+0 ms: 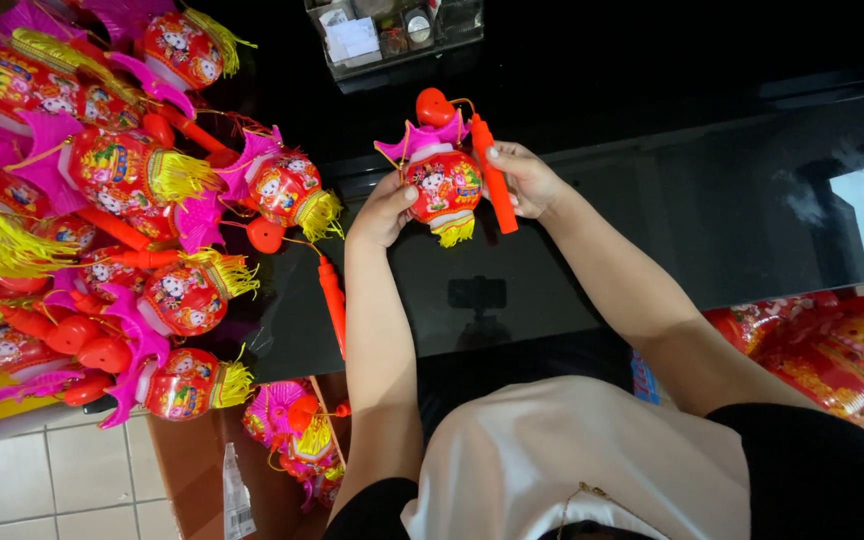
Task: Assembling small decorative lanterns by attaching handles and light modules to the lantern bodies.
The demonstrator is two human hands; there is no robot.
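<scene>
Small red toy lantern held over the black glossy table, at 12 o'clock from the torso. Left hand pinches its body; right hand grips its orange handle stick. Looks light, thin, crushable plastic, so best held by stick and rim.

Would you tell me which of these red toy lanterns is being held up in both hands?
The lantern above the black table, gripped between the left hand and right hand; the other lanterns lie heaped at the left, untouched.

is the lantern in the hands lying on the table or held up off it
Held up: the lantern is gripped between the left hand and right hand, above the glossy black table, its yellow tassel hanging free.
</scene>
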